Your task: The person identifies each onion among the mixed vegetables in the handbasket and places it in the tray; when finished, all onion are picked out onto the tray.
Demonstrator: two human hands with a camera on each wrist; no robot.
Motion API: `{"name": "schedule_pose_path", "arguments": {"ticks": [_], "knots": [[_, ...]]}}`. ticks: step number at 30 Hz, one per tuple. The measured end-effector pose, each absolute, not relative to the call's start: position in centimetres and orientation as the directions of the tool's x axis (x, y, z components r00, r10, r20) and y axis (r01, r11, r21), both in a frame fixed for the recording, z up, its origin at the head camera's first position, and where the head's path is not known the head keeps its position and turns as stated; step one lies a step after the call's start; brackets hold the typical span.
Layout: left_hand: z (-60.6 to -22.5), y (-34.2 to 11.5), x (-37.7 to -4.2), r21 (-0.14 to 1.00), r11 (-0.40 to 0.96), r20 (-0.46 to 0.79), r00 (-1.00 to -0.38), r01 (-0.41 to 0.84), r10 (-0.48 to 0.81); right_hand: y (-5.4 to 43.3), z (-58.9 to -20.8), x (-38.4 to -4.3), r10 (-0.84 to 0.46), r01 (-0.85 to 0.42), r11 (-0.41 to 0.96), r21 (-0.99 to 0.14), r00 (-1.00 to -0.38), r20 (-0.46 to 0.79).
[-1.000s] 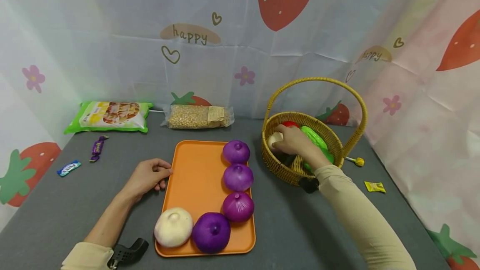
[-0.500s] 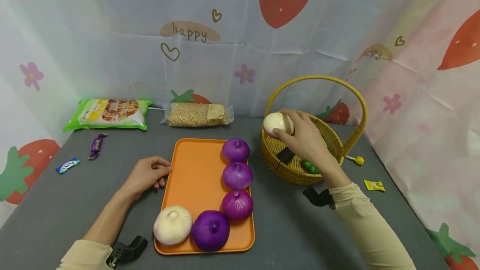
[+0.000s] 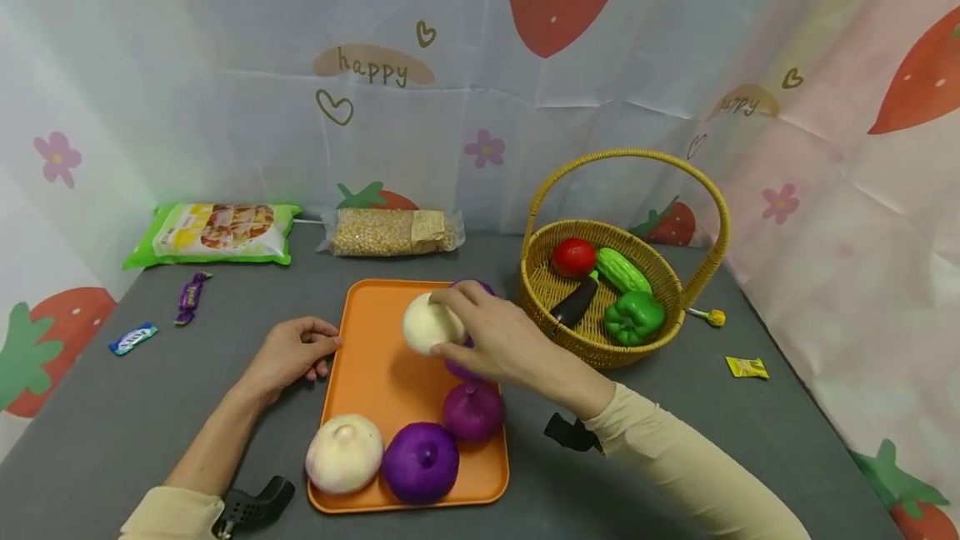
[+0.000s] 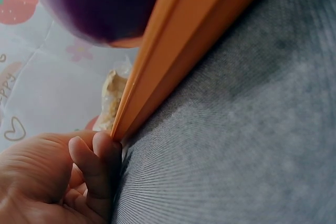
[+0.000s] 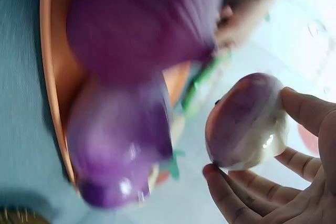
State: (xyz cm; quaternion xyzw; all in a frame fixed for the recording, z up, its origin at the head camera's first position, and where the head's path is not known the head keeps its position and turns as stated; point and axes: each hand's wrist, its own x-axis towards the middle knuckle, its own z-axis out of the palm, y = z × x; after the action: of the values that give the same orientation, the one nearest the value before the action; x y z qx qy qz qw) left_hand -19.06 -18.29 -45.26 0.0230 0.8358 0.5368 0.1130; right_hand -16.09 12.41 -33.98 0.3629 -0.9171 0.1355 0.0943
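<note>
My right hand holds a smooth white bulb over the orange tray, its fingers and thumb around the sides. In the right wrist view the bulb's underside shows a purple tinge; whether it is garlic or an onion I cannot tell. Several purple onions line the tray's right side and near edge, two partly hidden behind the right hand. Another white bulb sits at the near left corner. With curled fingers my left hand pinches the tray's left rim, as the left wrist view shows.
Right of the tray stands a wicker basket with a tall handle, holding a tomato, eggplant, green pepper and ridged green vegetable. Behind lie a green packet and a bag of kernels. Wrapped candies lie at both sides.
My right hand has lifted the white bulb out of the basket and carried it left over the tray. The basket's contents are now uncovered. The left hand has stayed at the tray's rim.
</note>
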Motion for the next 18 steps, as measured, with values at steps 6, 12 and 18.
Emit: {"name": "schedule_pose_path", "arguments": {"ticks": [6,12,18], "knots": [[-45.4,-18.3,-19.2,0.903,0.42,-0.17,-0.973,-0.091,0.154,10.1,-36.0,-15.5,-0.75,-0.777,0.629,-0.013,-0.611,0.253],[-45.2,-18.3,-19.2,0.902,0.423,-0.166,-0.974,-0.086,0.154,9.4,-36.4,-15.4,-0.788,-0.794,0.606,0.049,-0.591,0.174],[-45.4,-18.3,-19.1,0.901,0.425,-0.165,-0.974,-0.085,0.155,9.2,-36.9,-15.6,-0.788,-0.786,0.616,0.054,-0.613,0.064]]}}
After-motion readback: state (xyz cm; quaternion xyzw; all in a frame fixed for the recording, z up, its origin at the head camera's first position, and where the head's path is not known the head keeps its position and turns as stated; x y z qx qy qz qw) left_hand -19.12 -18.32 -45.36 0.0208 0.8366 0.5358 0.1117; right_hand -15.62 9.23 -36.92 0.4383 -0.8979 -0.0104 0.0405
